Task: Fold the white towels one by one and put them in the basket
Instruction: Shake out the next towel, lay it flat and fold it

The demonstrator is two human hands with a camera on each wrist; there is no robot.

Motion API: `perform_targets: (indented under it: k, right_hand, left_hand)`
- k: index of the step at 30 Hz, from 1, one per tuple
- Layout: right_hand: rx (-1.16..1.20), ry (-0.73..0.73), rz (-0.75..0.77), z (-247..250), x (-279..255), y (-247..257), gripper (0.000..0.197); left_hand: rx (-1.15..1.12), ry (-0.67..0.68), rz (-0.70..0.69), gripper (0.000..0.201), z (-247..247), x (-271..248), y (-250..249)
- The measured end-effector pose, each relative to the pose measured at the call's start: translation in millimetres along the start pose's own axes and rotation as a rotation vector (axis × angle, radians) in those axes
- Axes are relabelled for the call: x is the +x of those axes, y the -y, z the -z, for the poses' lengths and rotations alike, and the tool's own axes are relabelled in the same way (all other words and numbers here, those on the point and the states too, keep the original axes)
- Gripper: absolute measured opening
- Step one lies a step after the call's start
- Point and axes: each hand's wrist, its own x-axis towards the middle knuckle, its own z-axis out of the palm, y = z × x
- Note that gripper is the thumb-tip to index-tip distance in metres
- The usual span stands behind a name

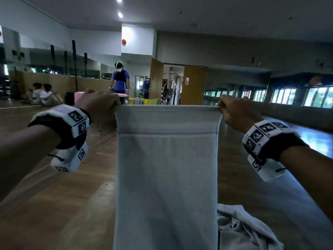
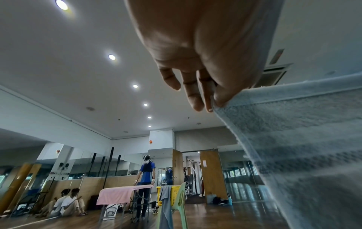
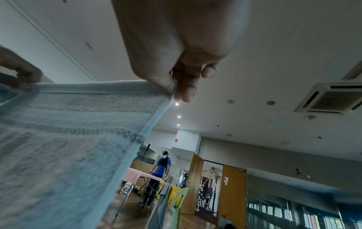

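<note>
A white towel hangs stretched in the air before me, held by its two top corners. My left hand pinches the top left corner, seen close in the left wrist view with thumb and forefinger on the towel hem. My right hand pinches the top right corner; the right wrist view shows the right hand nipping the towel edge. More white towels lie crumpled at the lower right. A yellow basket stands far ahead, partly hidden by the towel's top edge.
A wooden floor spreads around. Far ahead a person in blue stands at a table with a pink cloth. A green chair with a grey cloth holds the yellow basket. Two people sit by the left mirror wall.
</note>
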Motion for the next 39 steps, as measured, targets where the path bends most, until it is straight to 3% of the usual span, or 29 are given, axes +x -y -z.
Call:
perform_targets:
  k: [4,10,15,21,23,26,30,34,39]
  right_hand:
    - [0.044,-0.025,-0.064,-25.4,6.6,-7.0,0.005]
    - [0.116,0.165,-0.141,-100.6,-59.1,-5.8,0.01]
    - [0.389,0.446,-0.156,-180.1,-182.9,3.1,0.019]
    - [0.403,0.988,-0.004,-218.1,-302.4,26.5,0.02]
    - [0.388,1.081,0.008,-226.7,-322.0,31.2,0.026]
    - [0.407,1.083,-0.048,-236.5,-321.5,29.6,0.02]
    - [0.268,1.174,0.079,-248.4,-292.2,40.5,0.017]
    - [0.174,1.104,0.09,-267.9,-271.4,47.3,0.017]
    - [0.075,1.062,0.117,-272.9,-259.8,50.8,0.019]
  left_hand:
    - [-0.062,-0.079,-0.009,0.015,-13.0,11.0,-2.5]
    - [-0.101,0.043,-0.071,0.01,-80.9,-44.8,-32.5]
    - [-0.112,0.511,-0.149,0.014,-167.3,-143.1,-66.0]
    - [-0.089,0.871,-0.298,0.018,-233.4,-263.3,-101.0]
    - [-0.11,0.908,-0.3,0.018,-244.4,-280.6,-106.4]
    - [-0.166,0.88,-0.267,0.013,-255.4,-283.4,-103.7]
    - [-0.127,0.834,-0.271,0.015,-268.2,-271.4,-93.6]
    - [-0.072,0.849,-0.164,0.016,-282.6,-249.1,-82.0]
    - [-0.039,0.877,-0.147,0.015,-295.1,-226.1,-78.1]
